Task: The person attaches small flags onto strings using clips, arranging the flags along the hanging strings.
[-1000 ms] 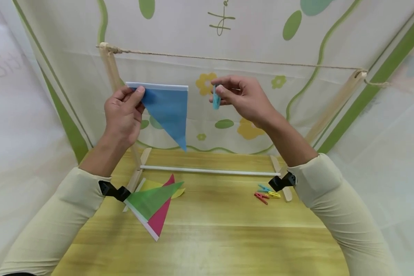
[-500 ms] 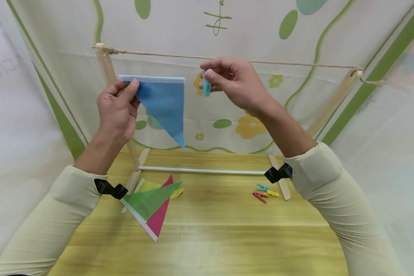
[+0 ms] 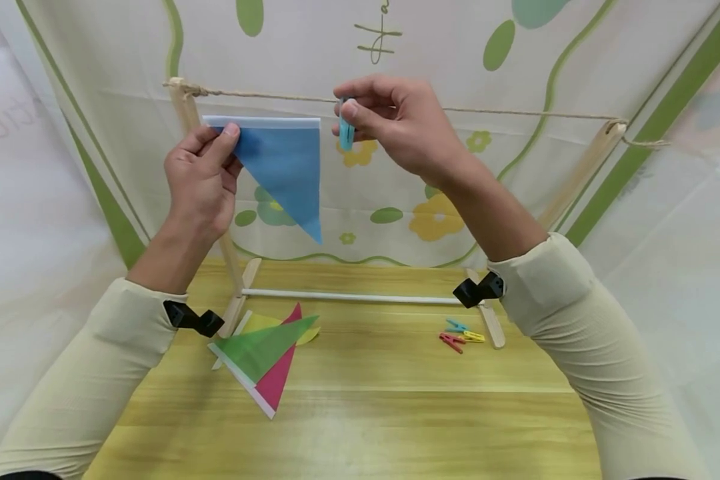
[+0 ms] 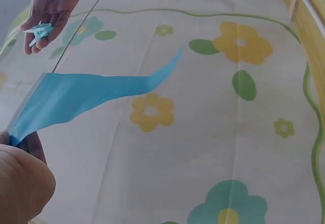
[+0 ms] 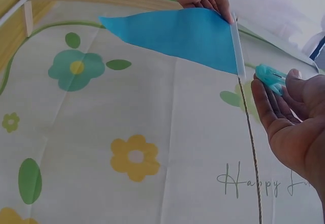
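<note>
Both hands have risen toward the rope [image 3: 498, 113] over the past second: the left hand [image 3: 201, 177] pinches one corner of the blue flag [image 3: 288, 160] near the rope's left half, and the right hand [image 3: 405, 127] pinches a blue clothespin [image 3: 346, 130] near its middle. Well below the rope lie a green flag [image 3: 264, 348], a pink flag [image 3: 281, 380] and loose clothespins [image 3: 474, 337]; behind it, a flowered cloth [image 3: 360, 193].

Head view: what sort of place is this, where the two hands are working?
Probably a small enclosed booth, perhaps a play tent: a white sheet printed with flowers hangs behind a yellow wood-grain table, and a brown twine line runs between two pale wooden posts.
</note>
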Demonstrator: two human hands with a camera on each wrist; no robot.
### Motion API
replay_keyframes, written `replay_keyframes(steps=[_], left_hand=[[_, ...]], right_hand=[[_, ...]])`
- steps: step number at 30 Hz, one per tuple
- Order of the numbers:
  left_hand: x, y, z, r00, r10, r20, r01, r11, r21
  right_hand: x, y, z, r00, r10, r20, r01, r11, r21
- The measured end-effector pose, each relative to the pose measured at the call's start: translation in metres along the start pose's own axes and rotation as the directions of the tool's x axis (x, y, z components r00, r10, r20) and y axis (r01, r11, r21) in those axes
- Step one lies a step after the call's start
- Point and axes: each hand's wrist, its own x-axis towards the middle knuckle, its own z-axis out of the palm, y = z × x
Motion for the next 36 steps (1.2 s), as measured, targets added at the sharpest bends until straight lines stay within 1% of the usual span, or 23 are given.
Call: replay_keyframes(steps=[4,6,9,12,16,19,26,29,32,36], left_hand=[[0.004,0.0,0.003,1.0,-0.02,-0.013,0.02,0.999,-0.027],[0.006,0.0,0.005,0.999,-0.039,-0.032,0.038,0.998,-0.043],[0.008,-0.001,0.006,0.996,-0.055,-0.065,0.053,0.998,-0.04],[0.012,-0.001,0.007,0.993,-0.079,-0.093,0.075,0.996,-0.049],[0.016,-0.001,0.007,0.984,-0.126,-0.126,0.116,0.99,-0.083],[0.018,-0.002,0.008,0.979,-0.147,-0.142,0.137,0.987,-0.08],[0.023,-0.002,0.013,0.974,-0.173,-0.149,0.162,0.984,-0.08],[0.024,-0.001,0.017,0.971,-0.185,-0.153,0.173,0.981,-0.088],[0.025,-0.002,0.021,0.968,-0.191,-0.16,0.174,0.978,-0.113],[0.025,-0.004,0.025,0.967,-0.191,-0.169,0.169,0.976,-0.137]], right_hand=[[0.005,-0.003,0.003,1.0,-0.01,-0.007,0.01,1.0,-0.005],[0.008,-0.005,0.004,1.0,-0.017,-0.013,0.017,1.0,0.001],[0.013,-0.007,0.007,0.999,-0.028,-0.02,0.028,1.0,0.014],[0.018,-0.009,0.009,0.999,-0.04,-0.024,0.04,0.999,0.003],[0.025,-0.012,0.014,0.998,-0.059,-0.027,0.059,0.998,-0.023],[0.03,-0.013,0.016,0.997,-0.072,-0.033,0.071,0.997,-0.038],[0.04,-0.015,0.021,0.994,-0.098,-0.057,0.093,0.992,-0.085],[0.045,-0.016,0.023,0.991,-0.108,-0.081,0.1,0.99,-0.101],[0.052,-0.016,0.024,0.988,-0.1,-0.114,0.09,0.992,-0.09],[0.06,-0.016,0.027,0.985,-0.077,-0.154,0.07,0.996,-0.051]])
